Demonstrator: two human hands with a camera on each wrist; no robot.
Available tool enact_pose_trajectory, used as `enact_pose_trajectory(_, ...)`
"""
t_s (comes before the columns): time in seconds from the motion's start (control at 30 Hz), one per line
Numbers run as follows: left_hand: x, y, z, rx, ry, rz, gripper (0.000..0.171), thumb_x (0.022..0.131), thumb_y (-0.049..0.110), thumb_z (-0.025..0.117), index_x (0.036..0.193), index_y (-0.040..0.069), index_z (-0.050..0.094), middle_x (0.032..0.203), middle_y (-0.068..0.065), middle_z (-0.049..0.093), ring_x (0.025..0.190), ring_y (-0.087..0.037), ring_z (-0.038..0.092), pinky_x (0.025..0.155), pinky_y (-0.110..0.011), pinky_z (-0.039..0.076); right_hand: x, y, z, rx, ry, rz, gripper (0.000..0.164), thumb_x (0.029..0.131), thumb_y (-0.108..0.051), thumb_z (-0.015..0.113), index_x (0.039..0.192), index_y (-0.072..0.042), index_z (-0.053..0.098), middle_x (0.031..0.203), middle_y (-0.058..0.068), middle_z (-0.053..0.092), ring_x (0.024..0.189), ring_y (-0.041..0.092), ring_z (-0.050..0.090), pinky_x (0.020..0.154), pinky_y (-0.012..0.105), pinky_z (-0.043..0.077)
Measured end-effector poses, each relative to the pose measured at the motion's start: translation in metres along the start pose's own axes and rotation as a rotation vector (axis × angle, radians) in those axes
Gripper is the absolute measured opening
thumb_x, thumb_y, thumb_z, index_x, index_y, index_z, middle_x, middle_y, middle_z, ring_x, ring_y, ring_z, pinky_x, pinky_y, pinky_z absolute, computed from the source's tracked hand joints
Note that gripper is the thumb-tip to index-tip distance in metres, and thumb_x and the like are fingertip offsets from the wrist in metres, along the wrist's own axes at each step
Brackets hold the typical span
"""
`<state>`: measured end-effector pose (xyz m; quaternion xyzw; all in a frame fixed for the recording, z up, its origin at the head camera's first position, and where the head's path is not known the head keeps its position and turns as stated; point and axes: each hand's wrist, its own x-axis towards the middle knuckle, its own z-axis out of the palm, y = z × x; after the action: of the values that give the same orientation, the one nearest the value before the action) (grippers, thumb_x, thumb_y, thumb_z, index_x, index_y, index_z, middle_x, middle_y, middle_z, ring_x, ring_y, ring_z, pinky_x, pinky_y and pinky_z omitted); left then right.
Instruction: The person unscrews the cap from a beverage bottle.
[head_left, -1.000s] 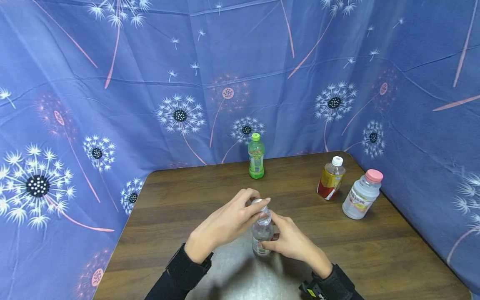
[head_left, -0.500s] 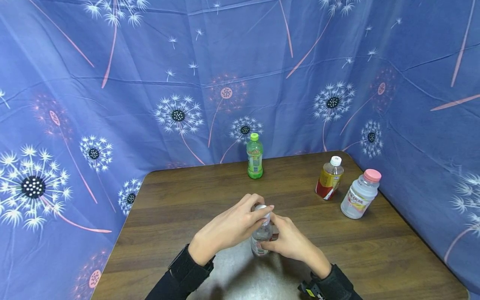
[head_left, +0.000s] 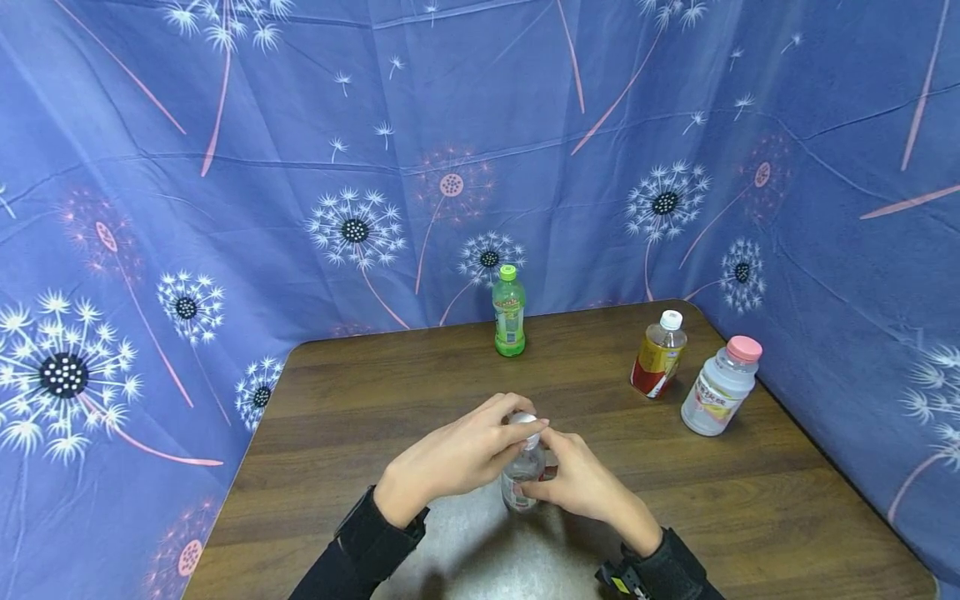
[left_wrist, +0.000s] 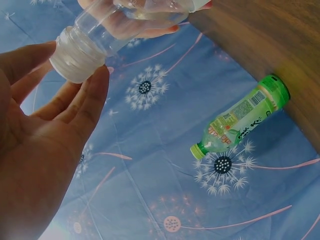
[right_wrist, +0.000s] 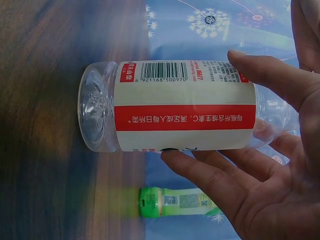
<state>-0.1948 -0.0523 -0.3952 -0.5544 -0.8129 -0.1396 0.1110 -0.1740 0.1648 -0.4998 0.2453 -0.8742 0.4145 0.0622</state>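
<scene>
A clear plastic bottle with a white and red label stands upright on the table in front of me. My right hand grips its body, thumb on one side and fingers on the other. Over the top, my left hand pinches the white cap between thumb and fingers. The cap sits at the bottle's mouth; whether its thread is engaged I cannot tell. In the head view the fingers partly cover the neck and label.
A green bottle stands at the table's back edge. To the right are a bottle with a yellow and red label and a white bottle with a pink cap. Blue dandelion cloth hangs behind the wooden table.
My left hand has come down slightly and to the right, bringing the cap from above the neck onto the bottle's mouth. The right hand has kept its grip; the other bottles stay put.
</scene>
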Motion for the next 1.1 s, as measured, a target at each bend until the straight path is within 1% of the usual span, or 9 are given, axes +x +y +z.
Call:
enact_pose_trajectory(0.2, -0.001, -0.001, -0.004, -0.083, -0.060, -0.015, 0.037, 0.104, 0.008, 0.053, 0.139, 0.015, 0.063, 0.139, -0.004, 0.056, 0.128, -0.013, 0.053, 0.101, -0.025, 0.050, 0.000, 0.000, 0.001, 0.022, 0.004, 0.006, 0.067, 0.075, -0.029, 0.090, 0.133, -0.020, 0.058, 0.113, -0.004, 0.074, 0.097, 0.012, 0.071, 0.077, 0.024, 0.058)
enact_pose_trajectory(0.4, 0.000, 0.000, -0.004, -0.095, -0.059, -0.026, 0.035, 0.102, 0.007, 0.055, 0.135, 0.016, 0.065, 0.138, -0.003, 0.056, 0.127, -0.012, 0.053, 0.100, -0.024, 0.050, 0.000, 0.000, 0.001, -0.020, 0.020, -0.001, 0.067, 0.074, -0.030, 0.091, 0.132, -0.024, 0.059, 0.113, -0.008, 0.073, 0.098, 0.007, 0.069, 0.081, 0.027, 0.058)
enact_pose_trajectory(0.53, 0.004, 0.005, -0.001, -0.102, -0.029, -0.085, 0.036, 0.101, 0.023, 0.062, 0.137, 0.019, 0.063, 0.140, -0.002, 0.055, 0.127, -0.012, 0.054, 0.100, -0.027, 0.051, 0.001, 0.000, 0.000, -0.040, 0.007, 0.016, 0.061, 0.074, -0.034, 0.090, 0.127, -0.026, 0.061, 0.112, -0.011, 0.072, 0.098, 0.004, 0.067, 0.083, 0.028, 0.057)
enact_pose_trajectory(0.6, 0.007, 0.006, 0.002, -0.041, 0.010, -0.140, 0.045, 0.099, 0.039, 0.064, 0.139, 0.018, 0.061, 0.139, -0.002, 0.055, 0.125, -0.013, 0.056, 0.097, -0.030, 0.054, 0.001, 0.000, -0.001, -0.013, -0.013, 0.033, 0.059, 0.076, -0.034, 0.089, 0.126, -0.026, 0.059, 0.112, -0.010, 0.072, 0.096, 0.004, 0.067, 0.080, 0.027, 0.057)
enact_pose_trajectory(0.67, 0.010, 0.008, 0.006, 0.053, 0.051, -0.203, 0.055, 0.095, 0.053, 0.065, 0.138, 0.017, 0.061, 0.131, -0.002, 0.060, 0.117, -0.014, 0.061, 0.089, -0.032, 0.057, 0.002, 0.000, -0.001, 0.019, -0.031, 0.040, 0.062, 0.077, -0.031, 0.089, 0.130, -0.025, 0.057, 0.115, -0.008, 0.072, 0.094, 0.005, 0.068, 0.077, 0.027, 0.058)
enact_pose_trajectory(0.77, 0.014, 0.008, 0.011, 0.186, 0.111, -0.279, 0.058, 0.088, 0.065, 0.066, 0.118, 0.016, 0.069, 0.107, 0.002, 0.065, 0.091, -0.012, 0.065, 0.068, -0.029, 0.057, 0.002, 0.000, -0.001, 0.098, -0.047, 0.052, 0.068, 0.077, -0.025, 0.089, 0.136, -0.022, 0.055, 0.119, -0.003, 0.071, 0.096, 0.009, 0.069, 0.074, 0.027, 0.060)
enact_pose_trajectory(0.83, 0.016, 0.008, 0.012, 0.219, 0.131, -0.303, 0.053, 0.085, 0.066, 0.069, 0.104, 0.016, 0.069, 0.093, 0.004, 0.063, 0.077, -0.009, 0.061, 0.058, -0.026, 0.053, 0.002, -0.001, 0.000, 0.132, -0.051, 0.057, 0.070, 0.076, -0.022, 0.089, 0.137, -0.021, 0.054, 0.121, -0.001, 0.071, 0.099, 0.012, 0.070, 0.075, 0.026, 0.061)
enact_pose_trajectory(0.93, 0.016, 0.008, 0.013, 0.212, 0.140, -0.304, 0.045, 0.085, 0.060, 0.073, 0.096, 0.016, 0.069, 0.087, 0.006, 0.060, 0.071, -0.006, 0.056, 0.057, -0.023, 0.050, 0.002, 0.000, 0.000, 0.173, -0.052, 0.075, 0.071, 0.076, -0.019, 0.089, 0.138, -0.020, 0.054, 0.123, 0.000, 0.070, 0.106, 0.017, 0.069, 0.076, 0.023, 0.060)
enact_pose_trajectory(1.1, 0.014, 0.006, 0.013, 0.126, 0.127, -0.275, 0.038, 0.090, 0.049, 0.074, 0.105, 0.014, 0.073, 0.090, 0.006, 0.058, 0.074, -0.004, 0.053, 0.063, -0.019, 0.050, 0.002, 0.000, 0.000, 0.157, -0.046, 0.066, 0.072, 0.076, -0.021, 0.089, 0.139, -0.022, 0.053, 0.124, -0.001, 0.070, 0.105, 0.013, 0.068, 0.075, 0.024, 0.060)
